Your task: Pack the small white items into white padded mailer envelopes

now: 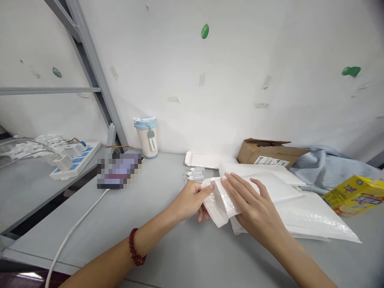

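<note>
Hands (189, 200) (253, 204), 2; held mailer (216, 208), 1, 5 o'clock; tumbler (144, 140), 1, 9 o'clock; cardboard box (255, 151), 1, 3 o'clock; yellow box (354, 196), 1.

A scuffed white wall (168, 52) rises behind a grey desk (159, 188), its surface dotted with green patches (205, 31) and scraps of tape (173, 99). A grey metal frame (93, 62) slants upward at left, a thin crossbar (48, 91) running from it toward the left. A second grey desk (16, 196) stands alongside, a dark strip between the two. Soft light washes the wall; a glossy dark-red surface (27, 280) shows below, at lower left.
</note>
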### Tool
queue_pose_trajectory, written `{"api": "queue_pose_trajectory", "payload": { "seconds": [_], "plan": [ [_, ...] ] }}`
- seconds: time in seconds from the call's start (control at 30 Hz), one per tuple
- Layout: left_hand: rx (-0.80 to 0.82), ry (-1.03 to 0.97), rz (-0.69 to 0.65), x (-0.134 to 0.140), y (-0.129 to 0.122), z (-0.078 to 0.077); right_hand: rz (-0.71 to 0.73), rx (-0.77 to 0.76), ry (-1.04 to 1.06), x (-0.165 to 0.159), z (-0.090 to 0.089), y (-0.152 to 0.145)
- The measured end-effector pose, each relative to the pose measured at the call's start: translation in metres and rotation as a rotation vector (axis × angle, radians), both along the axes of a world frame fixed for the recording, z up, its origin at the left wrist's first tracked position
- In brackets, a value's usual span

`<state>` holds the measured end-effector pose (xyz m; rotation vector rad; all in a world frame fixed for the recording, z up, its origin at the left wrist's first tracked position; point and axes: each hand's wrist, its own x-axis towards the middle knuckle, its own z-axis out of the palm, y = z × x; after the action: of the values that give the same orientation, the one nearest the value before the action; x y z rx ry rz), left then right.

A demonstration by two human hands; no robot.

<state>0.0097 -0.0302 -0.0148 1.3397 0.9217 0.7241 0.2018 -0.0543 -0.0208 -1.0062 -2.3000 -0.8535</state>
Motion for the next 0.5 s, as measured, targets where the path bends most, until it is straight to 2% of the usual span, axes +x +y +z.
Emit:
{"api": "queue_pose_trajectory", "payload": {
  "seconds": [0.2, 0.33, 0.5],
  "plan": [
    [-0.042, -0.120, -0.102, 0.005, -0.005, 0.000, 0.088, 0.059, 0.023, -0.002, 0.000, -0.001],
    [-0.060, -0.078, -0.084, 0.004, -0.006, 0.005, 0.134, 0.097, 0.068, -0.006, 0.004, -0.007],
    [-0.107, -0.047, -0.044, -0.002, -0.002, 0.010, 0.104, 0.154, 0.085, -0.007, 0.011, -0.011]
  ]
}}
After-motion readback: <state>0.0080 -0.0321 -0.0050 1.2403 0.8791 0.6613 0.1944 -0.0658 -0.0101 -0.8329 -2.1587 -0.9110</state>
